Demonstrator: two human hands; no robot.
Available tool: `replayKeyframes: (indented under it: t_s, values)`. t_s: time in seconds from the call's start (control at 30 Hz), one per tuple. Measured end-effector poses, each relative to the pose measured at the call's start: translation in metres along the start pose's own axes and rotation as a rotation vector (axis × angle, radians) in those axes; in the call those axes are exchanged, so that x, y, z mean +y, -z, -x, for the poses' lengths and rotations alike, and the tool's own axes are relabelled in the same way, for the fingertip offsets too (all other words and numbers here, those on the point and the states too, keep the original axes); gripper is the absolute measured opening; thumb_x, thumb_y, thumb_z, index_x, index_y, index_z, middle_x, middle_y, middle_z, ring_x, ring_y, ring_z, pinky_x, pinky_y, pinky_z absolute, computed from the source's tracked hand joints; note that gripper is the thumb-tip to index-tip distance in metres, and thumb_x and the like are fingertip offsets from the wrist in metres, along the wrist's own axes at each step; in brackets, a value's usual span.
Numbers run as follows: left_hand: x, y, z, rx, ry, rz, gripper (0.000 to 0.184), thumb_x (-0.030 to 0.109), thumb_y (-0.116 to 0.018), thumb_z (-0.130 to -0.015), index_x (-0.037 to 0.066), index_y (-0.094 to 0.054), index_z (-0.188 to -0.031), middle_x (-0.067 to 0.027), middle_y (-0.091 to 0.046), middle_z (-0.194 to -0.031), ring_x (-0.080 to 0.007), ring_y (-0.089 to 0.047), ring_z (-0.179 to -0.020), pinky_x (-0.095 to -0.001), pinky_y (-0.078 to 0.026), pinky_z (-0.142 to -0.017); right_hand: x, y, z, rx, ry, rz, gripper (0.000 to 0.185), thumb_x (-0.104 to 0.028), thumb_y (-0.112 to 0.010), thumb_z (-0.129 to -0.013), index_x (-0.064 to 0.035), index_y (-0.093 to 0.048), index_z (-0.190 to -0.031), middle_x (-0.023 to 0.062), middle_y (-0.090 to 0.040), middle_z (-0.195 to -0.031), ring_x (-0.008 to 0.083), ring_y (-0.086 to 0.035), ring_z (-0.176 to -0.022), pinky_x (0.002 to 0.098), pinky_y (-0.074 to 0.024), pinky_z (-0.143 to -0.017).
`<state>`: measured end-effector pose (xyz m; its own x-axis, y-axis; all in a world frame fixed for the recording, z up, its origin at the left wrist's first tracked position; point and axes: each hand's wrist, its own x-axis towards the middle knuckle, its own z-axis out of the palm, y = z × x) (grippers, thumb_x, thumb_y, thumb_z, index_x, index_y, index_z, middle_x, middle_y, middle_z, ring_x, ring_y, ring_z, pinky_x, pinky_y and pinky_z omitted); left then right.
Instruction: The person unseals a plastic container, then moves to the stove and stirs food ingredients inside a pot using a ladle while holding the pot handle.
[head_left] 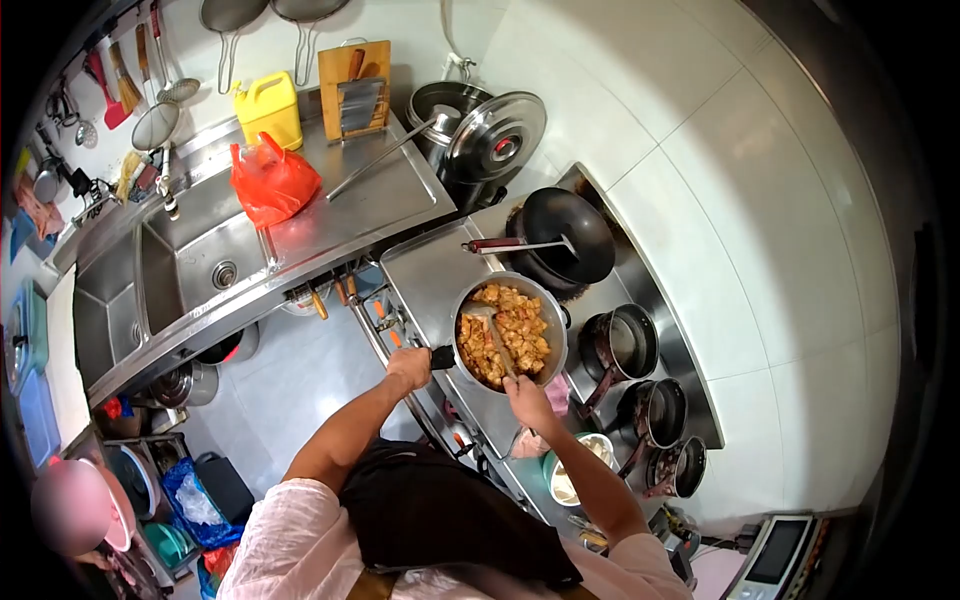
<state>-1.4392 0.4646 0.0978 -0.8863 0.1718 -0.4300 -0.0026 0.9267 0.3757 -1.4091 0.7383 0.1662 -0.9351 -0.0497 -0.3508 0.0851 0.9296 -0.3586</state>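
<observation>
My left hand [408, 368] is wrapped round the black handle [443, 357] of a deep metal pot [556, 318] on the stove top. Brown, sauced chunks of food, perhaps meat, fill the pot [520, 312]. In my right hand [530, 403], closed over the pot's near rim, is the long handle of a spatula [500, 345]. Its broad head rests among the chunks, partly covered. Just beyond the pot stands a black wok [570, 235] with a long-handled utensil [515, 245] lying across it.
Several dark saucepans [632, 342] line the right side of the stove. A bowl of pale food [580, 470] stands near my right forearm. Left are a steel sink [190, 255], a red plastic bag [272, 185] and a yellow jug [268, 110]. A large lidded pot [500, 135] stands behind.
</observation>
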Motion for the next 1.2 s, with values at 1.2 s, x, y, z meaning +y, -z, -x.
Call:
replayKeyframes:
  t_s: [1.2]
  values:
    - [0.001, -0.002, -0.001, -0.016, 0.039, 0.033, 0.021, 0.019, -0.061, -0.084, 0.005, -0.073, -0.095, -0.0163, -0.073, -0.103, -0.0301, -0.071, -0.097, -0.0399, -0.056, -0.081, 0.015, 0.094, 0.030, 0.069, 0.149, 0.299, 0.038, -0.040, -0.056, -0.096, -0.0019, -0.057, -0.094, 0.0248, -0.068, -0.080, 0.0458, -0.066, -0.080, 0.0532, -0.0512, -0.072]
